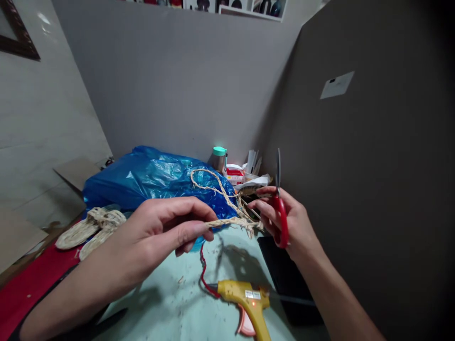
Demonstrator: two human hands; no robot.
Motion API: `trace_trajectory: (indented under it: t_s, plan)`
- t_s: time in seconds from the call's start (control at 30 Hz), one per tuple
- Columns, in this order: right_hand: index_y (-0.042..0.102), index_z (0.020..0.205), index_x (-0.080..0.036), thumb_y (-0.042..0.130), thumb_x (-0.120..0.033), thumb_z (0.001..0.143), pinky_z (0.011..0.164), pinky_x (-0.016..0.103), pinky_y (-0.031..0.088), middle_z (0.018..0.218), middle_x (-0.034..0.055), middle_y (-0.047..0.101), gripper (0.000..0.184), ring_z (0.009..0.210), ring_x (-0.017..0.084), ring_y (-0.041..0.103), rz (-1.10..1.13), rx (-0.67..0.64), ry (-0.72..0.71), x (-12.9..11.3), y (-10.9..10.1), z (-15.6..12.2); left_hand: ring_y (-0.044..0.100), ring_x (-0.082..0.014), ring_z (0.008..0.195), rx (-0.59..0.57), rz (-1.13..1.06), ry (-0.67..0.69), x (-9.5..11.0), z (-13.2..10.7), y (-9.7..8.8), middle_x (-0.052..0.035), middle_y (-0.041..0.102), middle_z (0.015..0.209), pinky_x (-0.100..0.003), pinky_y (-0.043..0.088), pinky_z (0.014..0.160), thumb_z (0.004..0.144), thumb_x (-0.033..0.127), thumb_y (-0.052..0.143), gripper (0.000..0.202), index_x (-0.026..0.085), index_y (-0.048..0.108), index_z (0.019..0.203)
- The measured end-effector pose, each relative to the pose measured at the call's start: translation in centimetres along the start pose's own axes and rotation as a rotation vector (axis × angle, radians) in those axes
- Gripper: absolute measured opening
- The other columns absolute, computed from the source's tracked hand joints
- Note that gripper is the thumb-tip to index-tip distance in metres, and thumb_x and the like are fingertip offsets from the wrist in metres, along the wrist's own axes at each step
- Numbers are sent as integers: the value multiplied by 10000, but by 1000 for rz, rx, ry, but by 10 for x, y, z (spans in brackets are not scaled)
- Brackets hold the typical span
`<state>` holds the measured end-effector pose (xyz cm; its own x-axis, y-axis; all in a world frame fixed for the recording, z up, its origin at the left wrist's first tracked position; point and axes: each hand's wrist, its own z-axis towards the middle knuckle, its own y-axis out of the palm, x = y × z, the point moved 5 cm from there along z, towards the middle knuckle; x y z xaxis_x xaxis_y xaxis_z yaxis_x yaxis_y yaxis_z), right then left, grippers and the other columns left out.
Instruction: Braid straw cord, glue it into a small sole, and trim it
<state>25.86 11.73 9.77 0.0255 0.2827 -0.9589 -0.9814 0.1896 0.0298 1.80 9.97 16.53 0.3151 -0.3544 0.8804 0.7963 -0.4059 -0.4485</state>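
Note:
My left hand (167, 232) pinches a braided straw cord (227, 220) between thumb and fingers, its frayed end pointing right. The cord loops up and back over a blue plastic bag (149, 177). My right hand (284, 220) grips red-handled scissors (280, 208), blades closed and pointing up, fingertips close to the frayed end of the cord. Both hands hover above the pale table top (185, 303).
A yellow hot glue gun (249, 303) with a red cable (203, 270) lies on the table below my hands. Woven straw pieces (88, 229) lie at the left on a red surface. A teal-lidded jar (219, 158), small boxes and papers stand at the back. Grey partitions wall in the back and right.

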Motion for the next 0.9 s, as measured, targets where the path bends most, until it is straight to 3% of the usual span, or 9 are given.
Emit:
trace_trajectory:
  t_s: [0.07, 0.2, 0.4, 0.7, 0.9]
  plan:
    - [653, 997, -244, 790, -411, 770, 353, 165, 269, 855, 30, 743, 313, 404, 39, 392, 66, -100, 39, -9, 11, -10, 529, -133, 597, -25, -19, -29, -2, 1, 2, 6, 657, 703, -211, 417, 511, 871, 368, 625, 188, 230, 752, 845]
    - [690, 946, -241, 846, -368, 719, 340, 155, 256, 744, 6, 701, 303, 380, 21, 368, 167, -294, 109, -19, 35, -29, 539, -131, 609, -34, -32, -49, -6, 4, 5, 7, 658, 713, -206, 429, 529, 866, 342, 630, 166, 228, 744, 825]
    - [693, 958, -261, 850, -298, 726, 338, 147, 283, 721, -1, 691, 283, 391, 33, 400, 274, -241, 57, -21, 32, -32, 506, -89, 560, 2, -81, -44, -11, 6, 2, 41, 621, 674, -143, 416, 474, 847, 309, 687, 91, 241, 741, 822]
    - [682, 999, -271, 804, -282, 801, 342, 117, 289, 758, 0, 702, 233, 386, 6, 385, 307, -329, 53, -13, 30, -28, 476, -55, 514, 13, -98, -59, -10, 2, -1, 55, 621, 667, -93, 398, 452, 877, 320, 675, 101, 269, 752, 837]
    - [696, 972, -275, 857, -239, 734, 339, 92, 326, 745, -30, 700, 289, 398, 5, 433, 345, -299, 89, -13, 34, -26, 455, -55, 499, 58, -18, 4, -7, 4, -5, 69, 599, 615, -101, 385, 443, 854, 299, 699, 108, 272, 749, 762]
